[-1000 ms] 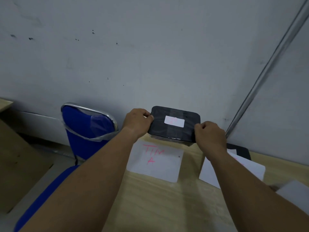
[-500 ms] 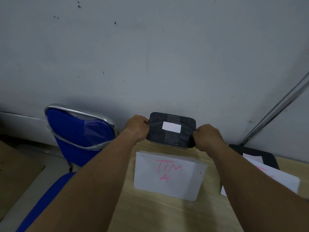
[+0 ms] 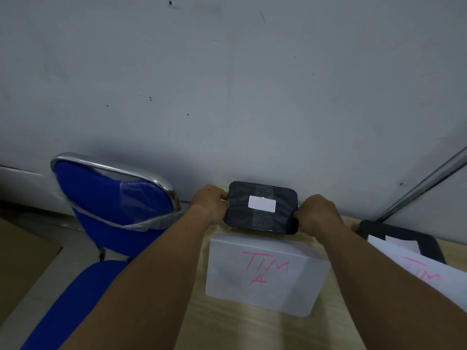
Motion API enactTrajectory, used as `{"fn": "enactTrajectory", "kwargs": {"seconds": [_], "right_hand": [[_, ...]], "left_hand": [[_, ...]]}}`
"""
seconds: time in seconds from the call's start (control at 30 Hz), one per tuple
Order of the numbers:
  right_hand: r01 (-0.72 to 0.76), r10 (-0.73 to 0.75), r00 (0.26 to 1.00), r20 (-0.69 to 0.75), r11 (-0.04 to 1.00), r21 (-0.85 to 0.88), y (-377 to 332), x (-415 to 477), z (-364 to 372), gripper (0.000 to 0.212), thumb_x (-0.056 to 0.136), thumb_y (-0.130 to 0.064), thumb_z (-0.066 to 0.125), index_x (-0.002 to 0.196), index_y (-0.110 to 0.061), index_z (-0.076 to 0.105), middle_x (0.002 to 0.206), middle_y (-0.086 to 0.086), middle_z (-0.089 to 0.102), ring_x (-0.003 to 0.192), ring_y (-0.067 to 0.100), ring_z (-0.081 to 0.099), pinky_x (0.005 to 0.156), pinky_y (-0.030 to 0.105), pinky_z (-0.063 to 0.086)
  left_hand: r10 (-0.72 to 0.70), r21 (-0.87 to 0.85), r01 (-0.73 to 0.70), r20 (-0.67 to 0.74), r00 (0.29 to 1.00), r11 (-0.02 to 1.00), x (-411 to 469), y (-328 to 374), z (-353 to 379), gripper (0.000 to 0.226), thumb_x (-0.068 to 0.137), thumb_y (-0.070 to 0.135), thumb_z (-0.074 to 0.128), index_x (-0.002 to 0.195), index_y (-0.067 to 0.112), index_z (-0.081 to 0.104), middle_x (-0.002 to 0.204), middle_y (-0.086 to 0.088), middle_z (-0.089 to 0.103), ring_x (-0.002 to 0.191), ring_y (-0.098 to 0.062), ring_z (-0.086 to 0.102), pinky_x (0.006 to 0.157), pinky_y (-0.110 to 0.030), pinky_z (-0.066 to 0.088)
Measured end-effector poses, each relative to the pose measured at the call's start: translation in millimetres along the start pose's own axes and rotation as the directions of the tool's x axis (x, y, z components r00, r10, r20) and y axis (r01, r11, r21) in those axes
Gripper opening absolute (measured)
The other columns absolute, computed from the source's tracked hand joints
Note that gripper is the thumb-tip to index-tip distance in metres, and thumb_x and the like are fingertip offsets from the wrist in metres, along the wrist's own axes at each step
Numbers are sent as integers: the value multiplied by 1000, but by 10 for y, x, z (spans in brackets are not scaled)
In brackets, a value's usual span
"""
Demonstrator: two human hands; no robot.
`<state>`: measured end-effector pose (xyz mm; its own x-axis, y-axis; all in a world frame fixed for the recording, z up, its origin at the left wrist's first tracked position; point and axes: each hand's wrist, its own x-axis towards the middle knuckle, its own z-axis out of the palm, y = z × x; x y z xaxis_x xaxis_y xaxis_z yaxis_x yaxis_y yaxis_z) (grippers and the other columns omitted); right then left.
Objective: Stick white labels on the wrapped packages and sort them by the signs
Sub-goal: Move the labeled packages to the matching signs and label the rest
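A black wrapped package [image 3: 260, 218] with a white label [image 3: 261, 203] on top sits at the table's far edge by the wall, just behind the white sign reading "TIM A" [image 3: 265, 272]. My left hand [image 3: 209, 204] grips its left edge and my right hand [image 3: 317, 213] grips its right edge. A second black package [image 3: 409, 239] with a label lies at the right, partly under another white sign with pink writing [image 3: 427, 274].
A blue chair with a chrome frame [image 3: 113, 203] stands left of the wooden table [image 3: 240, 324]. The grey wall [image 3: 227, 97] rises right behind the packages. A metal pole [image 3: 424, 185] leans at the right.
The package has come down slightly behind the "TIM A" sign, both hands still holding it. The view has shifted, so the sign appears closer and more central.
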<state>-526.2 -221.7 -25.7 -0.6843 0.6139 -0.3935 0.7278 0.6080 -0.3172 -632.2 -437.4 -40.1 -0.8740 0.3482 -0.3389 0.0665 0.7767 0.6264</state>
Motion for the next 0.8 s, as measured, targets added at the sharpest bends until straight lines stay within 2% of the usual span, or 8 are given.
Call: {"fn": "enactTrajectory", "kwargs": {"seconds": [0.1, 0.2, 0.3, 0.4, 0.5, 0.57, 0.7, 0.8], "right_hand": [[-18, 18, 1000, 8, 1000, 26, 26, 47, 35, 12, 87, -15, 59, 79, -6, 61, 79, 8, 58, 67, 21, 56, 54, 26, 46], [-16, 17, 1000, -14, 997, 71, 60, 111, 79, 11, 85, -15, 59, 88, -7, 65, 86, 13, 66, 83, 31, 67, 75, 39, 58], [-29, 31, 998, 48, 998, -47, 37, 137, 67, 9, 82, -11, 60, 75, -6, 58, 75, 7, 57, 65, 21, 57, 50, 28, 45], [-60, 64, 997, 52, 996, -60, 37, 166, 68, 20, 81, -11, 61, 64, -10, 50, 71, 5, 51, 58, 18, 48, 44, 24, 31], [-47, 46, 999, 11, 996, 71, 62, 113, 63, 15, 85, -18, 58, 75, -8, 60, 79, 11, 64, 74, 27, 65, 62, 34, 55], [-38, 41, 999, -17, 991, 127, 92, 80, 28, 16, 86, -21, 57, 83, -8, 64, 85, 13, 67, 83, 32, 68, 75, 40, 59], [-17, 19, 999, -31, 998, 65, 155, -20, -131, 31, 94, -27, 51, 69, -9, 52, 77, 7, 59, 63, 18, 53, 48, 25, 37], [77, -71, 993, -93, 995, 63, 226, -196, -286, 41, 97, -34, 45, 64, -10, 50, 68, 5, 56, 61, 17, 51, 48, 25, 32]], "left_hand": [[-13, -32, 13, 6, 1000, 999, 42, -48, 69, 27, 93, 7, 57, 113, 11, 73, 117, -11, 69, 104, -28, 64, 94, -37, 53], [-9, -62, 8, -8, 1000, 998, 83, -77, 126, 23, 92, 8, 59, 109, 10, 74, 115, -11, 70, 102, -29, 65, 93, -39, 54], [-11, -101, 10, -10, 1000, 995, 129, -88, 129, 22, 91, 9, 60, 108, 10, 75, 112, -11, 71, 101, -29, 65, 93, -39, 54], [-14, -88, 14, 3, 1000, 996, 133, -95, 125, 22, 93, 10, 60, 110, 9, 74, 114, -11, 70, 102, -28, 65, 94, -39, 53], [-24, -59, 23, -19, 1000, 998, 102, -75, 113, 25, 96, 18, 58, 111, 4, 72, 115, -13, 68, 103, -30, 63, 95, -39, 53], [-42, 10, 43, -44, 998, 999, 79, -28, 71, 29, 97, 25, 56, 104, 2, 72, 109, -12, 69, 97, -28, 64, 91, -37, 54], [6, 162, 14, -121, 993, 987, -1, 221, -39, 35, 100, 33, 49, 101, 5, 70, 105, -11, 69, 93, -26, 63, 86, -36, 54], [112, 235, -62, -202, 973, 970, -172, 519, -46, 29, 100, 34, 47, 100, 13, 68, 105, -5, 68, 85, -20, 59, 75, -29, 49]]}}
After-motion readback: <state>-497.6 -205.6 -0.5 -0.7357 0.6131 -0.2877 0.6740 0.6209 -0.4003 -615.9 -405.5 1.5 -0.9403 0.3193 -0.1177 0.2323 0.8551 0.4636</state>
